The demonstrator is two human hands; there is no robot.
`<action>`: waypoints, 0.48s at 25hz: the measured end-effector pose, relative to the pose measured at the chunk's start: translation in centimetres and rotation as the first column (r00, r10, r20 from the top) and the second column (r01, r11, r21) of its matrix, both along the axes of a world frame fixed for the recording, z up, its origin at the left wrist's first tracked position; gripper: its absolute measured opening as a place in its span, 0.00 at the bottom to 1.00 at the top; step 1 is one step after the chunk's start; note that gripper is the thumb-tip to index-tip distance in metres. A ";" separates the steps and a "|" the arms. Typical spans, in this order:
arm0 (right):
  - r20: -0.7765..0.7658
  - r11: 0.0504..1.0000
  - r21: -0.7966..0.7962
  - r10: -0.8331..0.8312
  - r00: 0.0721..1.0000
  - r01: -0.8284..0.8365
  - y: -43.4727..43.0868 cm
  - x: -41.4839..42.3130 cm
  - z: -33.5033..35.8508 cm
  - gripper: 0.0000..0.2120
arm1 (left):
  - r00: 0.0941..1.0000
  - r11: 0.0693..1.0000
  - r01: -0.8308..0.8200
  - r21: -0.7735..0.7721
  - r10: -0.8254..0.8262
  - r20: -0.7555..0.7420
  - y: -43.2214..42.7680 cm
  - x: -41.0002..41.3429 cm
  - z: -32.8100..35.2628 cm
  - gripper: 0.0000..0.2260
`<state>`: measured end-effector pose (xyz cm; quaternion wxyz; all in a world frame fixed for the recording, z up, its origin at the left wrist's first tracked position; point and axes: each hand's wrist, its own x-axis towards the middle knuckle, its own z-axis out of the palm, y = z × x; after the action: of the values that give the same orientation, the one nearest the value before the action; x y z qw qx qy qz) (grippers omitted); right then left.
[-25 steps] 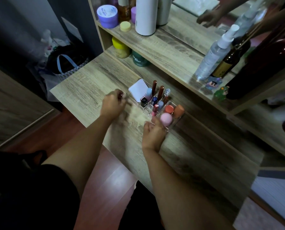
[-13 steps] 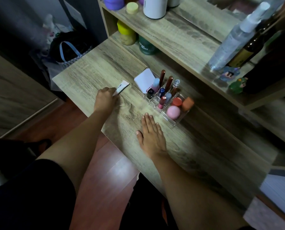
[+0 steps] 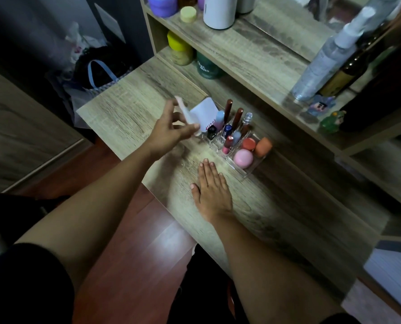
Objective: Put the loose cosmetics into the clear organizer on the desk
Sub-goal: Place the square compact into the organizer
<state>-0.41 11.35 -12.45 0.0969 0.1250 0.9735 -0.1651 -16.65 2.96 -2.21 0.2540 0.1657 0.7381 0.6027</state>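
Both forearms are bare from elbow to wrist. The left hand (image 3: 169, 132) and the right hand (image 3: 212, 190) carry no rings, watches or bands that can be made out. A black short sleeve (image 3: 26, 284) covers the left upper arm. Dark clothing (image 3: 206, 288) covers the lap between the arms.

Light: dim, corners sinking to black | Glare: pale sheen on red floor (image 3: 162, 232) (soft, low centre) | Blur: left hand (image 3: 169, 132) and its white tube (image 3: 188, 116) smeared | Distortion: wide-angle bending of the table (image 3: 129, 108) edges
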 end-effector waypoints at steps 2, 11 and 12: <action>0.011 1.000 -0.001 0.006 1.000 -0.006 0.0 0.0 0.1 0.28 | 0.997 0.997 0.076 0.016 -0.076 -0.035 1.1 0.1 0.5 0.16; 0.004 1.000 -0.029 0.004 1.000 -0.004 0.1 0.0 0.2 0.29 | 0.975 0.990 0.107 -0.089 -0.122 -0.186 2.5 0.5 0.1 0.18; 0.004 1.000 -0.030 0.004 1.000 -0.004 0.1 -0.1 0.2 0.29 | 0.962 0.985 0.117 -0.126 -0.144 -0.230 2.6 0.4 0.2 0.16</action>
<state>-0.47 11.46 -12.26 0.1010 0.1220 0.9710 -0.1793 -16.26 5.56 -2.05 0.2117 0.2709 0.7831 0.5183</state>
